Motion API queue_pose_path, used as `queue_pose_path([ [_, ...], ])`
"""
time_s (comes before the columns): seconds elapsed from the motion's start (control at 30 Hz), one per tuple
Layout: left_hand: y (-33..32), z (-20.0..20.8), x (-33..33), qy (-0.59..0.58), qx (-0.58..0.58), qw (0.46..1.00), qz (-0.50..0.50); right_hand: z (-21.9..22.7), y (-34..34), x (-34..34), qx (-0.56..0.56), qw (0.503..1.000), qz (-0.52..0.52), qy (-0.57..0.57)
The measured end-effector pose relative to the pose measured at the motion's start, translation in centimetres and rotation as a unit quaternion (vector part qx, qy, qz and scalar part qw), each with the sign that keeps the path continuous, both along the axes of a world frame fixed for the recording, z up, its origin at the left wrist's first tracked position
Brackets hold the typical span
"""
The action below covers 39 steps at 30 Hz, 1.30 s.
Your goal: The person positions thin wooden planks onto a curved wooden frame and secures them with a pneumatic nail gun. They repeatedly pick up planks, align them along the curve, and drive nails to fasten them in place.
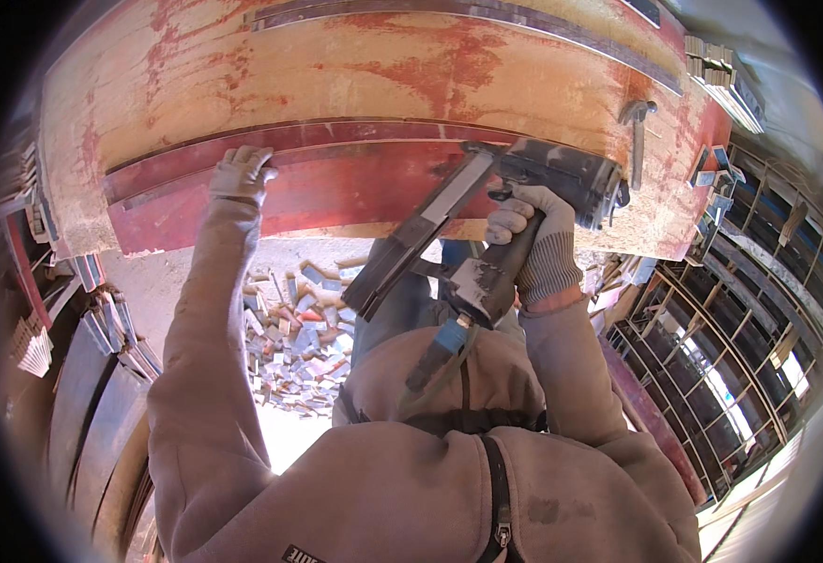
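My right hand [541,235], in a pale knit-cuffed glove, is wrapped round the handle of a black pneumatic nail gun [562,169]. Its nose rests at the far edge of a red-faced board [355,188], and its long magazine slants back toward me. An air fitting with a blue collar hangs from the handle's base. My gloved left hand [241,178] lies farther left, fingers curled over a narrow dark-red wooden strip [365,132] running along the board's far side. Nail gun and right hand hide part of the strip's right end.
The board lies on a worn, red-stained wooden worktable [336,80]. A claw hammer [637,141] sits right of the nail gun. Another long strip [487,14] lies at the back. Small wood offcuts [304,338] are heaped on the floor; stacked panels and racks [721,347] flank both sides.
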<state>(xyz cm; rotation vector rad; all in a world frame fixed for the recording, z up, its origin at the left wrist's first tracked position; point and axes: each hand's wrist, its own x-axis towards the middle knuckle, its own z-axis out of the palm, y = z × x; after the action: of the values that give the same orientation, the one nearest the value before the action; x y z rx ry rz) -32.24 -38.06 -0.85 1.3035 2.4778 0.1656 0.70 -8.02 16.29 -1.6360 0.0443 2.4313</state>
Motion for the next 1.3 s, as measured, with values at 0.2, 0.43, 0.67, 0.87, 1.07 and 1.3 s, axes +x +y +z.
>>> queue_pose_path([
  [0.2, -1.7, -0.7, -1.8, -0.019, -0.024, 0.999, 0.010, -1.4, -4.0, -5.4, -0.011, 0.999, 0.033, -0.002],
  [0.43, -1.4, -0.4, -1.8, -0.027, -0.009, 1.000, 0.006, -0.5, -5.7, -7.2, -0.024, 0.998, 0.028, -0.041],
  [0.67, -1.2, -0.5, -1.9, -0.030, -0.047, 0.998, -0.004, -1.7, -10.1, -11.6, -0.016, 0.999, 0.044, 0.010],
  [0.87, -8.6, -0.3, -8.4, -0.009, 0.002, 0.999, -0.041, 0.1, -13.9, -13.3, 0.000, 0.999, -0.037, 0.028],
  [1.07, -19.5, 1.0, -19.1, -0.011, -0.046, 0.999, 0.023, 1.8, -21.6, -20.1, 0.039, 0.999, -0.009, 0.009],
  [1.3, -19.9, 1.1, -19.4, -0.037, -0.052, 0.998, 0.011, -0.4, -27.0, -26.6, 0.020, 1.000, 0.019, 0.004],
])
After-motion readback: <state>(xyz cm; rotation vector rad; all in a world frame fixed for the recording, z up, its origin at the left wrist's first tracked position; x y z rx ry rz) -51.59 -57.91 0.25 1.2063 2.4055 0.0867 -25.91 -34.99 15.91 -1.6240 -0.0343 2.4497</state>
